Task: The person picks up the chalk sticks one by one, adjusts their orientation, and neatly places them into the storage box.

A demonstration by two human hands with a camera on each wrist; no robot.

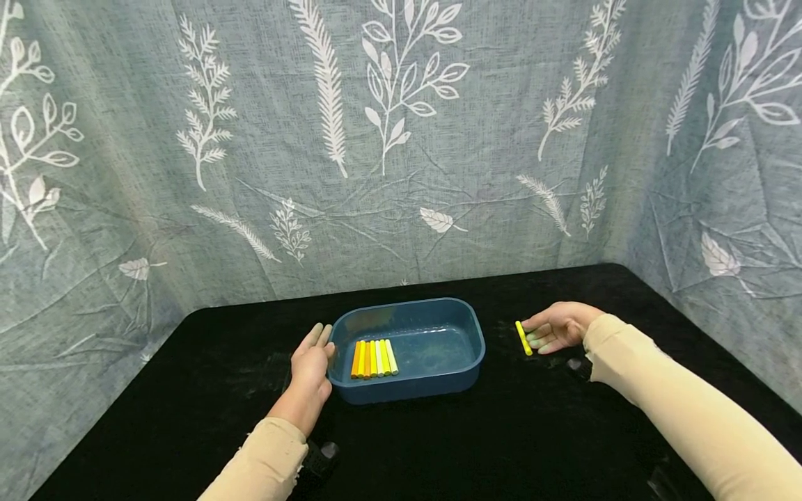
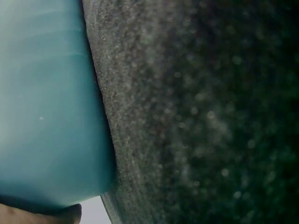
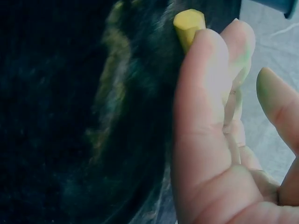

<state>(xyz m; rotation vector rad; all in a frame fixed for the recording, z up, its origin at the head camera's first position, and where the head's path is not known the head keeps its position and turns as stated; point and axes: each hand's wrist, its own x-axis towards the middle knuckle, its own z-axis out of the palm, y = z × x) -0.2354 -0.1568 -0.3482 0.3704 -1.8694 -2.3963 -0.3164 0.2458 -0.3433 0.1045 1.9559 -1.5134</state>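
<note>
A blue plastic tray [image 1: 432,379] stands on the black cloth, with several chalk sticks [image 1: 374,358] lying side by side in its left part, from orange through yellow to pale. My left hand [image 1: 309,365] rests against the tray's left end, fingers extended; one fingertip [image 2: 70,213] shows by the tray's side in the left wrist view. To the right of the tray, a yellow chalk stick [image 1: 523,338] lies at the fingertips of my right hand [image 1: 560,327]. In the right wrist view the chalk's end [image 3: 189,21] peeks past nearly straight fingers, with the thumb [image 3: 275,100] held apart. Greenish dust marks these fingers.
Black cloth [image 1: 407,445] covers the table. Yellowish chalk smears [image 3: 112,79] mark it near my right hand. A grey-green curtain [image 1: 263,139] with white leaf prints hangs behind the table and at both sides.
</note>
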